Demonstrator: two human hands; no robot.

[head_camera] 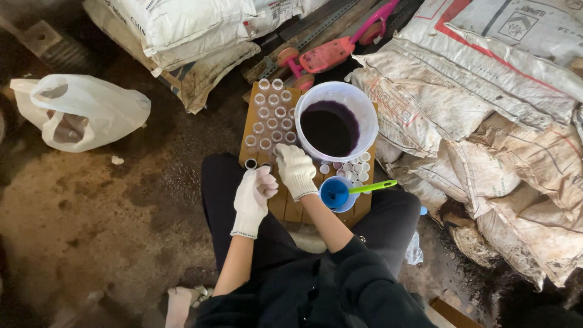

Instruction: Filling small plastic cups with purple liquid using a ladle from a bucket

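Two gloved hands work over a wooden board [285, 209]. The left hand [254, 195] pinches a small cup [251, 163] at the board's left edge. The right hand [295, 170] lies curled, palm down, beside the bucket [364, 115] of dark liquid; I cannot tell whether it grips anything.

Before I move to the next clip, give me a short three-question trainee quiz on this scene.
1. True or false: the white bucket holds dark purple liquid.
2. Which colour is the handle of the blue scoop? A red, B green, C black.
3. What do the left hand and right hand wear?

Key: 1 true. 2 B. 3 White knit gloves; both hands are over the wooden board with its small clear cups.
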